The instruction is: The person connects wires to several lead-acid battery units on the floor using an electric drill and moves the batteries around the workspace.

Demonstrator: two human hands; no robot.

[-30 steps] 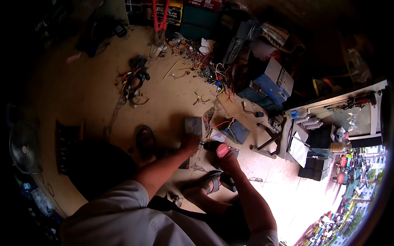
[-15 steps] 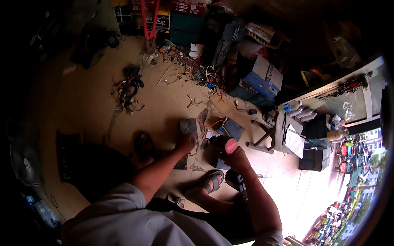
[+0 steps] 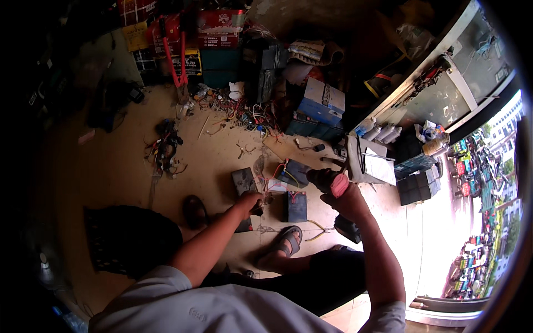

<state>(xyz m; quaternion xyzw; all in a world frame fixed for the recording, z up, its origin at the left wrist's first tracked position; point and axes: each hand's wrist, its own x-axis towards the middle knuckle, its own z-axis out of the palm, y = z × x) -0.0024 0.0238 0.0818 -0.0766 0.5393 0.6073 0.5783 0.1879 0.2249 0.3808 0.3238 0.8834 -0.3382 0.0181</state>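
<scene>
My right hand is closed around a cordless drill with a pinkish-red rear end, held up off the floor. Below that hand shows a black block, perhaps the drill's battery. My left hand is closed beside a dark grey battery block; what its fingers grip is too dark to name. Between the hands a second battery block stands on the floor. Farther off lies another dark block with red and yellow wires. Near my sandalled foot rest yellow-handled pliers.
Loose wires and scraps litter the far floor, with a wire bundle to the left. Red-handled bolt cutters lean against stacked boxes. At the right stand a small stool with paper on it and stacked dark blocks.
My right hand has moved the drill right, away from the battery blocks, uncovering one block and the pliers. My left hand stays near the grey block. The whole view has shifted.
</scene>
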